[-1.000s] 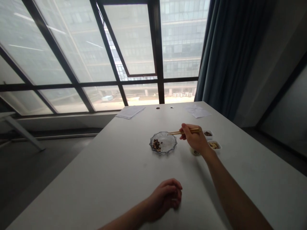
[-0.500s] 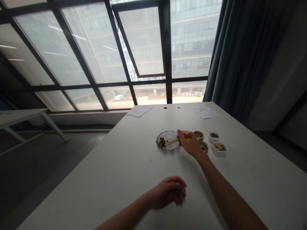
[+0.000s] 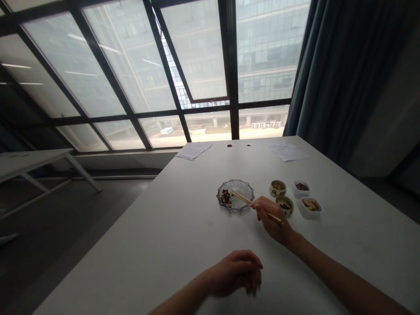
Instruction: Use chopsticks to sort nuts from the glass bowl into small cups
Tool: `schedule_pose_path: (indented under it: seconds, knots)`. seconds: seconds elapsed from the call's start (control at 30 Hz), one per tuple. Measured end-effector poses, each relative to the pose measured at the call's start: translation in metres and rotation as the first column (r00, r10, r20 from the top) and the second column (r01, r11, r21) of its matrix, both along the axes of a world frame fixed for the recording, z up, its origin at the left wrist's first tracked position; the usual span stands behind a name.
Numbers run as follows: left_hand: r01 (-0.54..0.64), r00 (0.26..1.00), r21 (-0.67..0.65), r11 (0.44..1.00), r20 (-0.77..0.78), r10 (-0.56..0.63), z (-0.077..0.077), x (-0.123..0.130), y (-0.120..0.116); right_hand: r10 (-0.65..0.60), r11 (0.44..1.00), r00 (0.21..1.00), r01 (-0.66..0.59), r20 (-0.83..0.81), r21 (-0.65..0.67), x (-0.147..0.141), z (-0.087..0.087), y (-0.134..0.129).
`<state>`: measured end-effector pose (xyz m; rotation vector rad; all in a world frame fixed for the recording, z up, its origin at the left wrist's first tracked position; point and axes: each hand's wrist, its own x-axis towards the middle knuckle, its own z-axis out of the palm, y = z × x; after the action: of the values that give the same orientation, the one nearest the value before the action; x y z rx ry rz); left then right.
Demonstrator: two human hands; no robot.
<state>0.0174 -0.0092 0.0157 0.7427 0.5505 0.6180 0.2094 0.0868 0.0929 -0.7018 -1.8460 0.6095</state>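
Wooden chopsticks (image 3: 242,197) are held in my right hand (image 3: 271,218), their tips over the clear glass plate (image 3: 241,205). Small dark and pale pieces (image 3: 225,197) lie at the plate's left side. Right of the plate stand two small round bowls, the far one (image 3: 277,188) and the near one (image 3: 285,205), the latter just beyond my right hand. Two white square tubs, the far one (image 3: 301,188) and the near one (image 3: 310,208), hold food. My left hand (image 3: 236,272) rests near the table front with loosely curled fingers, nothing seen in it.
The white table (image 3: 170,227) carries paper sheets at the back left (image 3: 194,151) and back right (image 3: 288,151). Another table (image 3: 36,162) stands far left. Windows line the back, with a blue curtain (image 3: 331,83) at the right.
My right hand has moved right and toward me with the chopsticks, uncovering more of the plate and bowls. The view has shifted slightly.
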Motion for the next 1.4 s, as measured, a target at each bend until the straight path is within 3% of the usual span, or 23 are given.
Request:
schedule_pose_path:
  seconds: [0.23,0.53,0.97,1.4]
  knots:
    - [0.091,0.996,0.000,0.996,0.012,-0.091,-0.002,-0.004,0.003,0.052,0.994,0.999,-0.052,0.002,0.093,0.016,-0.045,-0.011]
    - [0.133,0.991,0.019,0.991,-0.001,-0.133,0.002,-0.008,0.003,0.065,0.998,0.997,-0.065,0.042,0.020,0.010,-0.068,-0.021]
    - [0.125,0.991,0.102,0.987,-0.065,-0.118,0.008,-0.008,-0.001,0.036,0.999,0.999,-0.037,-0.019,-0.038,0.007,-0.081,-0.023]
    - [0.152,0.987,0.080,0.985,-0.057,-0.148,0.008,-0.007,0.001,0.042,0.970,0.987,-0.077,-0.154,-0.229,0.004,-0.075,-0.024]
